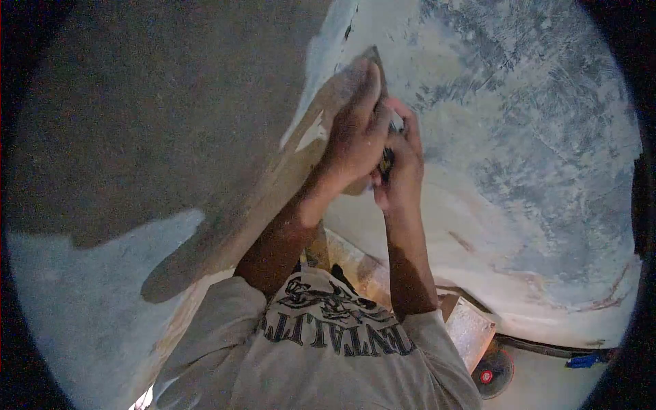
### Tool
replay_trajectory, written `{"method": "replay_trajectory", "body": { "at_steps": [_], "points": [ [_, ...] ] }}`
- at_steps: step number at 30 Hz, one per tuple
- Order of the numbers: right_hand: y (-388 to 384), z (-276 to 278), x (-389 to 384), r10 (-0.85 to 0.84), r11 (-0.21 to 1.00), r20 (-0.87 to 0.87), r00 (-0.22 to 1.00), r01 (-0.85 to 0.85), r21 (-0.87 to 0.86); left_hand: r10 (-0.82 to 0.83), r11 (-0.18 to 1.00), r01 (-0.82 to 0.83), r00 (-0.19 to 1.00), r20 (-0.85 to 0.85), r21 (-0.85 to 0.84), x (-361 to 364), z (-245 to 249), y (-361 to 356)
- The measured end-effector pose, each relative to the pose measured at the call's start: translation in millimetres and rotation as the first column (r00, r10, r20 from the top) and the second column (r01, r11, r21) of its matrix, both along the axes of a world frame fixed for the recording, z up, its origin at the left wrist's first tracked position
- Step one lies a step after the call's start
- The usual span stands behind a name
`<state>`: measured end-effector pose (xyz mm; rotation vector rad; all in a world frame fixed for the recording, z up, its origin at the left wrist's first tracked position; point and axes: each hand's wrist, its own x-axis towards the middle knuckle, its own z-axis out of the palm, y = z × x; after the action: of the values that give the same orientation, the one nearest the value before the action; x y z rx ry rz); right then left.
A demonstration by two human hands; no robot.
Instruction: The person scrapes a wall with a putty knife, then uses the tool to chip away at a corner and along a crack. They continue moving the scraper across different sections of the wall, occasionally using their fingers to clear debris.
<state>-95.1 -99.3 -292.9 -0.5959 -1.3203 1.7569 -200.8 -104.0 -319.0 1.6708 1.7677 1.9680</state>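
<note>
Both hands are raised together in front of me at the corner where two wall surfaces meet. My right hand [404, 160] is wrapped around the dark handle of a putty knife [380, 70]. Its flat grey blade points upward along the corner, with the tip near the wall. My left hand [355, 140] is closed against the blade, its fingers pointing up along it. The fingers hide much of the tool. Pale, patchy plaster covers the wall [492, 123] on the right.
A grey wall [171, 102] lies at left, largely in shadow. Below at right are a pale box-like object [471, 335], a dark round disc with a red centre [497, 374] and a blue object [583, 361] near a dark strip.
</note>
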Motion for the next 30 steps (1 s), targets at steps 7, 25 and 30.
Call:
{"method": "replay_trajectory", "body": {
  "at_steps": [7,25,30],
  "points": [
    [-12.8,-2.6,-4.1,-0.104,0.994,0.009,0.995,0.104,0.043,-0.099,0.994,0.102,0.993,0.065,-0.043,1.5,-1.6,-7.8],
    [-7.2,0.8,11.2,-0.043,0.999,0.027,0.999,0.043,0.001,-0.143,0.984,0.156,0.979,0.143,-0.084,2.9,9.8,-6.4],
    [-3.2,4.4,-0.9,-0.009,1.000,-0.019,1.000,0.009,-0.009,-0.122,0.992,0.123,0.985,0.123,-0.003,-4.2,7.8,-3.1]
  ]
}}
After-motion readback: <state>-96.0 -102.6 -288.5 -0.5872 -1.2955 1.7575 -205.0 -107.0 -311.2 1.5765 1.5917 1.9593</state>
